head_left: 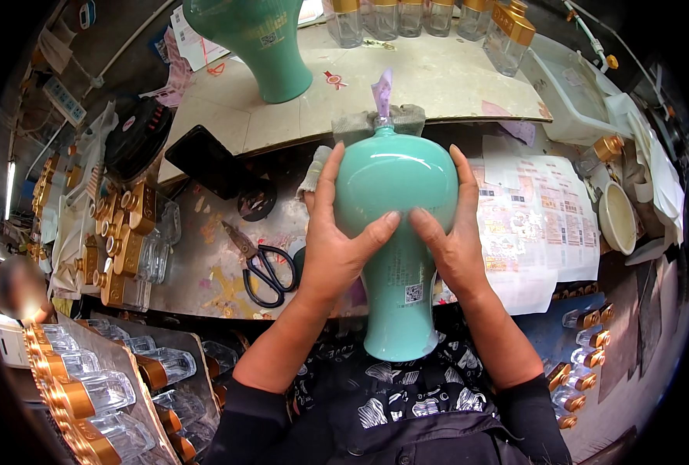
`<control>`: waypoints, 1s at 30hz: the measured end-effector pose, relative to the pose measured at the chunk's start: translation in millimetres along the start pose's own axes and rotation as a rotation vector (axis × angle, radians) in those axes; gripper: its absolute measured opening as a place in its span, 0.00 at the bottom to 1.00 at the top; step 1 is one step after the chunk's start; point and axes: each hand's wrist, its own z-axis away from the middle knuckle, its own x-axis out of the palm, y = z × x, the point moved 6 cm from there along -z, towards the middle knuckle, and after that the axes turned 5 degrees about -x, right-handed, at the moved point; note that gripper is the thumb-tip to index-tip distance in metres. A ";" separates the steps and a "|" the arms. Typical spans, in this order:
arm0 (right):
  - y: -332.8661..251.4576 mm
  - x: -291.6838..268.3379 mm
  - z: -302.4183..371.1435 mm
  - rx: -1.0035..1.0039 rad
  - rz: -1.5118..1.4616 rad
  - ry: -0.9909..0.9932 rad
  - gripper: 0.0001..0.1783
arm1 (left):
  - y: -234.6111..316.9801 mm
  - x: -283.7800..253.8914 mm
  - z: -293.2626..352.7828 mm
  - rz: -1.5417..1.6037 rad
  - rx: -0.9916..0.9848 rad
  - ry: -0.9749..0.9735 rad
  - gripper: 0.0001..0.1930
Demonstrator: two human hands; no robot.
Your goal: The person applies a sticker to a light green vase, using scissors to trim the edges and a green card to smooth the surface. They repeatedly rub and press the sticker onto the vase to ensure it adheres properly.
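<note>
A glossy mint-green vase-shaped bottle (395,174) lies between my two hands, its narrow neck pointing away from me and its foot near my apron. A crumpled purple scrap (382,91) sticks out of the neck. My left hand (337,248) grips the left side of the wide shoulder, and my right hand (457,252) grips the right side. Both thumbs press on the front, their tips close together, above a small printed code (413,293). A grey cloth pad (418,116) lies behind the neck, against the raised board.
On the raised board (391,85) stand another green bottle (279,58) and several gold-topped glass bottles (509,35). Black-handled scissors (263,267) and a phone (205,161) are at left. Printed label sheets (542,217) and a white bowl (617,217) sit at right. Glass bottles crowd the lower left.
</note>
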 end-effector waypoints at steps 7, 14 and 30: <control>1.7 -1.7 0.3 -0.005 -0.030 -0.008 0.54 | 0.3 -2.9 0.8 0.036 -0.003 -0.012 0.48; -0.5 -0.8 0.2 -0.010 0.002 -0.010 0.54 | 1.5 -1.9 0.7 0.059 -0.002 -0.027 0.47; -0.3 -1.8 -0.4 0.001 0.018 -0.012 0.54 | -0.7 -4.5 -0.6 0.062 0.002 -0.028 0.49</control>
